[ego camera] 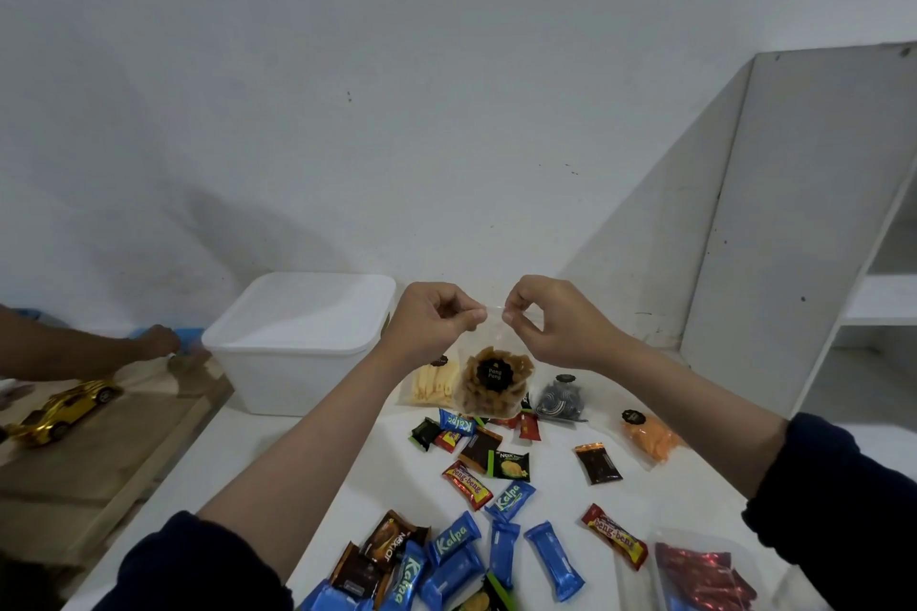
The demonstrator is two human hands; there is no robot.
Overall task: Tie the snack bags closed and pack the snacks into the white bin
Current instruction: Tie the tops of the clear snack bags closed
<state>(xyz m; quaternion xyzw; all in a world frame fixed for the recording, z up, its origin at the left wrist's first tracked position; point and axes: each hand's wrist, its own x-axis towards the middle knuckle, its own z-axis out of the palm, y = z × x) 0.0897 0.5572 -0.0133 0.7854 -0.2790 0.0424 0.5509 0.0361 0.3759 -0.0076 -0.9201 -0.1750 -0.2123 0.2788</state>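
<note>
A clear snack bag (493, 382) of brown curly snacks with a black round label hangs upright above the white table (258, 447). My left hand (431, 323) pinches its top left edge, and my right hand (551, 318) pinches its top right edge. The white bin (297, 342) with its lid on stands just left of my left hand. Behind the held bag lie a bag of yellow sticks (436, 382), a bag of dark grey snacks (560, 399) and, farther right, a bag of orange snacks (650, 439).
Several wrapped bars, blue Kalpa (508, 501), red beng-beng (615, 536) and dark ones, are scattered over the near table. A clear tray of red packets (704, 580) sits at the lower right. White shelving (804, 223) rises at right. Another person's hand (159, 340) and a gold toy car (64, 409) are at left.
</note>
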